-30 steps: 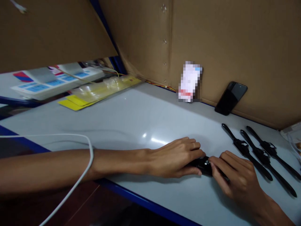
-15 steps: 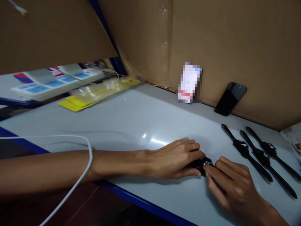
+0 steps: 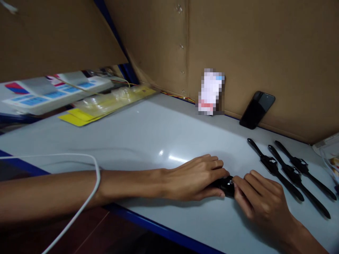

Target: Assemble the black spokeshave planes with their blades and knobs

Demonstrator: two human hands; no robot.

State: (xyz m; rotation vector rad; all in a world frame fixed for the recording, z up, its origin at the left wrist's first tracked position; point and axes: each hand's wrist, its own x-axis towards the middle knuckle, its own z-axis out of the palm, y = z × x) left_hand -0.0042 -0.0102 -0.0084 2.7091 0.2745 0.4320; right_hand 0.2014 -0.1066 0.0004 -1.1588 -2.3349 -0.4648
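Between my two hands, on the table top, is a glossy black spokeshave [image 3: 227,187] with a small silvery part on its upper face. Its ends are covered by my fingers. My left hand [image 3: 197,179] is closed round its left side, thumb along the near edge. My right hand [image 3: 262,201] pinches at its right side, with thumb and forefinger close to the silvery part; whether a small piece is between those fingertips is hidden. Farther right lie three similar black spokeshaves [image 3: 277,171], side by side at a slant.
A dark phone [image 3: 257,110] and a pixelated pinkish-white upright item [image 3: 210,92] lean on the cardboard wall [image 3: 249,42]. Yellow sheets with clear plastic [image 3: 106,106] and a white box [image 3: 53,97] lie at left. A white cable [image 3: 96,176] hangs across my left forearm.
My right hand has shifted slightly up, its fingers uncovering more of the spokeshave's glossy black middle. The left hand keeps its grip. The whole view has drifted slightly.
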